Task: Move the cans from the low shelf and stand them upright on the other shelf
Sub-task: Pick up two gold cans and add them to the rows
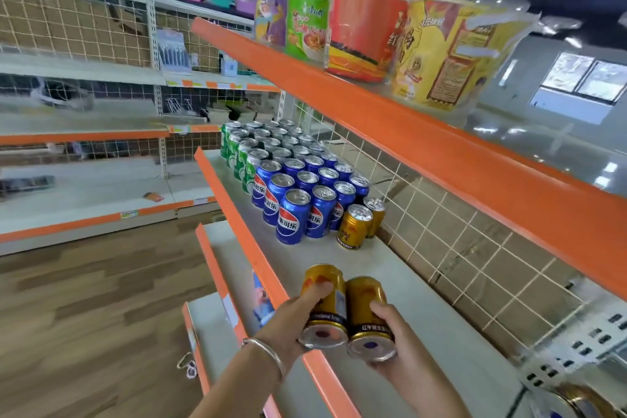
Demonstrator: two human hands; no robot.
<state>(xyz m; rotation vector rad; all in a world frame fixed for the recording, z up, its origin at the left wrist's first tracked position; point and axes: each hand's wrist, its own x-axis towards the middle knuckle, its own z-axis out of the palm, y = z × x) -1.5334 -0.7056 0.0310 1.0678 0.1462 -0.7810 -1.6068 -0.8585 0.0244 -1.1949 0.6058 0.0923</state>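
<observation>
My left hand point(294, 317) grips a gold can point(325, 304) and my right hand point(403, 346) grips a second gold can point(367, 316). Both cans are tilted with their bottoms toward me, side by side and touching, above the front edge of the middle shelf point(407, 288). Two gold cans point(354, 227) stand upright farther along this shelf, next to rows of blue cans point(293, 215) and green cans point(242, 159). A silver bracelet is on my left wrist.
The orange-edged shelf above point(373, 102) carries instant noodle tubs and overhangs the cans. A wire grid backs the middle shelf. Lower shelves point(217, 326) step out below to the left. Another gold can point(576, 400) shows at the bottom right. Wooden floor and further shelving lie left.
</observation>
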